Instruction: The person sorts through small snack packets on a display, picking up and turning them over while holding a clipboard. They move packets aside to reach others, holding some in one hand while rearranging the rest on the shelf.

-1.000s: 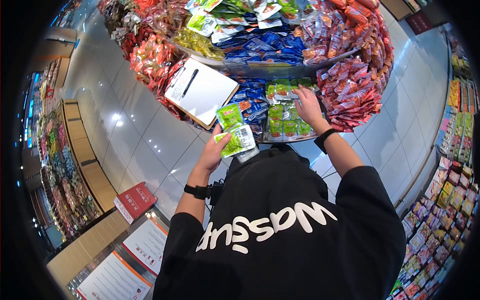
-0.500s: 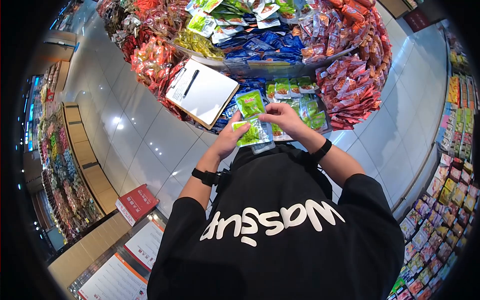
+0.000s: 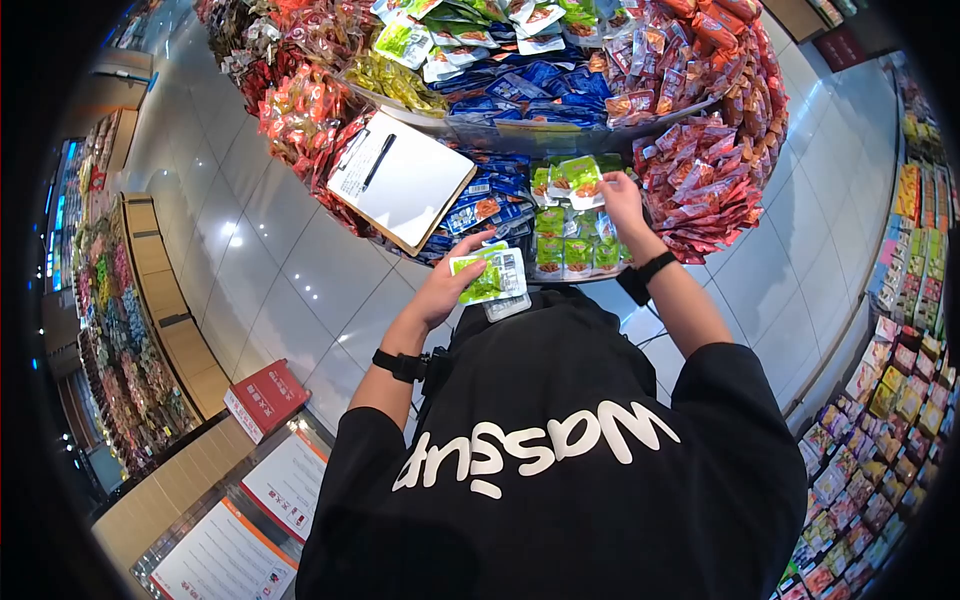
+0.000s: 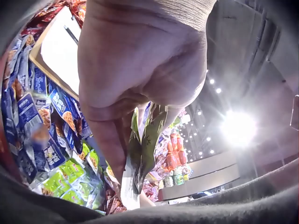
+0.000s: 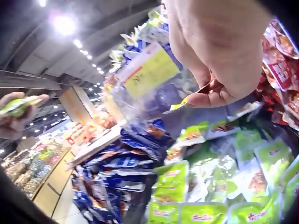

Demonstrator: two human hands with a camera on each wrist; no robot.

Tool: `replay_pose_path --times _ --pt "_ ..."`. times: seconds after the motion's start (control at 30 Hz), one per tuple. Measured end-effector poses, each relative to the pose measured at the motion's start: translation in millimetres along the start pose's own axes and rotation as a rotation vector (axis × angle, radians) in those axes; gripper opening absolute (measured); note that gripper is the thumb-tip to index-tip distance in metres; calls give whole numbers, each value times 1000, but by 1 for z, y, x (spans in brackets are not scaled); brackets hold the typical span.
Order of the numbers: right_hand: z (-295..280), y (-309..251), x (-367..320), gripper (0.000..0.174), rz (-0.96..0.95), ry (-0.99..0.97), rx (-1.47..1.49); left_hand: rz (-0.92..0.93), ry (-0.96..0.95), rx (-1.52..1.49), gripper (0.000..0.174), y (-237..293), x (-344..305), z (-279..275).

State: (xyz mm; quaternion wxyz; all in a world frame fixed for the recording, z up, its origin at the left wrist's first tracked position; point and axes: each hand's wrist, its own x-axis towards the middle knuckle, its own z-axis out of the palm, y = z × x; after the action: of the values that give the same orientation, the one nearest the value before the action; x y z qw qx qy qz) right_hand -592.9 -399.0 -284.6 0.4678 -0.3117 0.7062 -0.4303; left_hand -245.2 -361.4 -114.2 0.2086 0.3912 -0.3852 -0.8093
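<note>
In the head view the left hand (image 3: 445,283) grips a small stack of green and white packets (image 3: 490,276) in front of the shirt. The right hand (image 3: 622,203) pinches one green packet (image 3: 578,180) by its edge, above the compartment of green packets (image 3: 578,255). The right wrist view shows thumb and fingers of the right hand (image 5: 219,56) closed on that packet (image 5: 177,106), held over the rows below. Seen from the left wrist, the packets (image 4: 140,154) stand edge-on between the thumb and fingers of the left hand (image 4: 140,65).
A clipboard with paper (image 3: 400,185) and a pen (image 3: 379,162) lies left of the blue packets (image 3: 485,205). Red packets (image 3: 700,180) are heaped to the right. A clear divider (image 3: 540,135) runs behind the compartments, and a price card (image 5: 152,72) stands behind them.
The right hand went from the bin to the left hand's stack, then back over the bin, where it now holds a packet. The upper packet at the left hand is gone from there.
</note>
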Motion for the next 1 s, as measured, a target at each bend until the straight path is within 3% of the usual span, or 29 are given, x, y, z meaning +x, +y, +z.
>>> replay_pose_path --times 0.17,0.2,0.33,0.43,0.5,0.57,0.67,0.83,1.0 --pt "-2 47 50 41 -27 87 -347 7 51 21 50 -5 -7 -10" --pt "-3 20 29 45 -108 129 -549 11 64 16 50 -3 -9 -11" --pt "-2 0 -10 35 -444 333 -738 23 99 -45 50 0 -12 -13" --pt "7 -33 -45 32 -393 -78 -406 32 104 -33 50 2 -9 -11" --pt "21 -49 -63 29 -216 -467 -247 37 97 -7 45 0 -3 -10" --pt "32 -85 -97 27 -96 -759 105 22 67 29 42 -1 6 -5" --pt "32 -104 -120 28 -32 -895 -15 32 22 61 42 8 16 17" --pt "-3 -105 -133 21 36 -780 69 67 31 123 47 2 32 43" --pt "-65 -72 -129 24 -25 -528 89 -46 83 165 37 -19 42 54"
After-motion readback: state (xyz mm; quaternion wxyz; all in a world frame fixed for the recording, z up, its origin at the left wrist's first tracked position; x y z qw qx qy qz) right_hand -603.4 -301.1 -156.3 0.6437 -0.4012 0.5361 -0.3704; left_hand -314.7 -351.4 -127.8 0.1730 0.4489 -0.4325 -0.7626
